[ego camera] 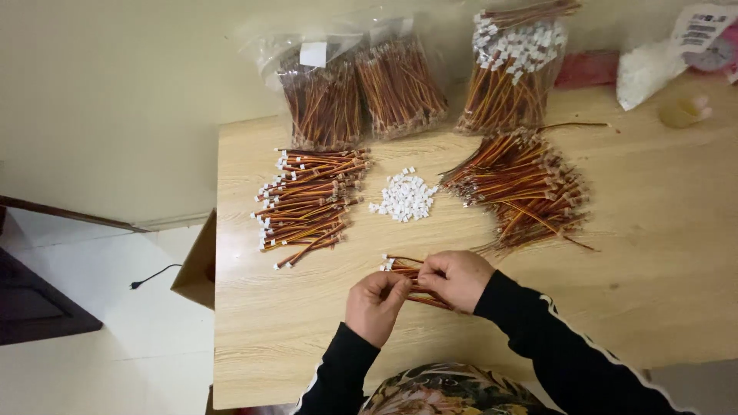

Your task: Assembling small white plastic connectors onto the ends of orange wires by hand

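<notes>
wire bundle [411, 278]: thin red, brown and yellow leads, small white connector at left end | pose: lying roughly level, slanting slightly | state: pinched between both hands | place: just above bench, near its front edge, mid-width

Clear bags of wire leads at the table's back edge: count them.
3: left bag, middle bag, and right bag, its white connectors on top. Others may be hidden out of frame.

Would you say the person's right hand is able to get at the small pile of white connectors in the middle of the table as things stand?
Probably yes: bare tabletop lies between the right hand and the white connectors. But its fingers already hold a small wire bundle, shared with the left hand.
</notes>
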